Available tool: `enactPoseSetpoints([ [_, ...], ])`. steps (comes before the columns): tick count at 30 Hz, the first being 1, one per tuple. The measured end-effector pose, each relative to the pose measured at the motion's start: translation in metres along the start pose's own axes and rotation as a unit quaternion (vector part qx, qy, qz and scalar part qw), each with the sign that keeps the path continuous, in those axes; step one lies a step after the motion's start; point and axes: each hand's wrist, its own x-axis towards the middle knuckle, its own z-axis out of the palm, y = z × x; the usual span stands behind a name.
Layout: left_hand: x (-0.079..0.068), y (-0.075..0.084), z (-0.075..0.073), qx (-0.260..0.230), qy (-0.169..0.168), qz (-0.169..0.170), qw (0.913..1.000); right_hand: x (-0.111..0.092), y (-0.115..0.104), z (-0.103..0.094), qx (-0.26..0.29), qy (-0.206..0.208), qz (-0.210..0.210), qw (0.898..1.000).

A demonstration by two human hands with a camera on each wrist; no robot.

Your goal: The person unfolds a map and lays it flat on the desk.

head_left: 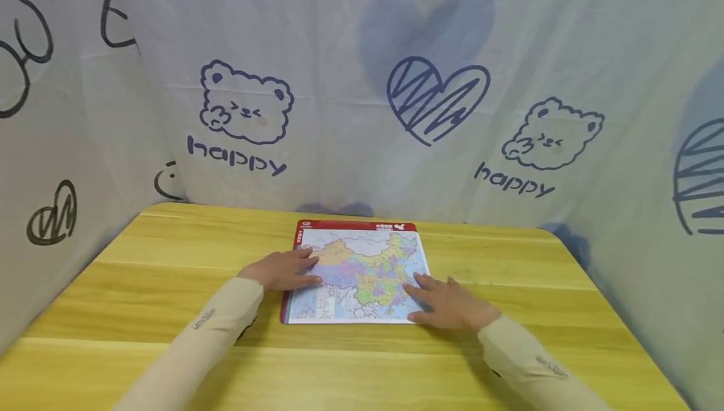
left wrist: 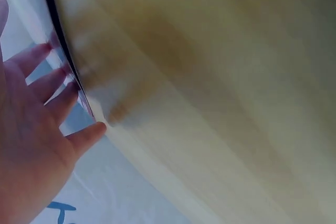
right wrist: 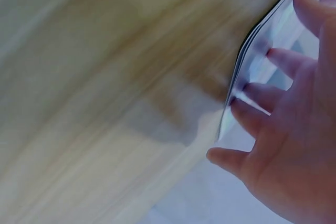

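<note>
Fingers on both hands are spread apart and pretty straight, nothing pinched: the left hand (head_left: 283, 271) rests on the left side of a map board (head_left: 351, 273), and the right hand (head_left: 452, 304) rests on its right side, a bit lower, closer to the near right corner. From the wrist views a few fingertips on each side meet the shiny face just inside the dark edge, while the right little finger pokes out past it; can't tell how hard either one is pressing. The bit that matters imo: the board lies flat right between the two, so it's to the right of the left fingers and to the left of the right ones, long axis running side to side, from one hand to the other. Neither hand is really nearer, since both touch it. There's a red strip (head_left: 351, 225) along its far edge. It's sitting on a yellow wood-grain counter (head_left: 362, 373), toward the back. Further out you've got pale sleeves on both arms, then a white cloth (head_left: 339, 166) all around with doodled bears, hearts and "happy" on it.
</note>
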Motion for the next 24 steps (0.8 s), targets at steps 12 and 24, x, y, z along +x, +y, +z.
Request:
enactPoseSetpoints([
  [12,-0.027,-0.008,-0.001,-0.03,-0.013,0.058,0.9978,0.007,0.004,-0.012,0.029,-0.013,-0.004,1.0],
  [24,-0.063,-0.009,0.009,0.007,-0.005,0.11,0.9939,0.019,0.006,-0.008,0.018,0.009,0.0,1.0],
])
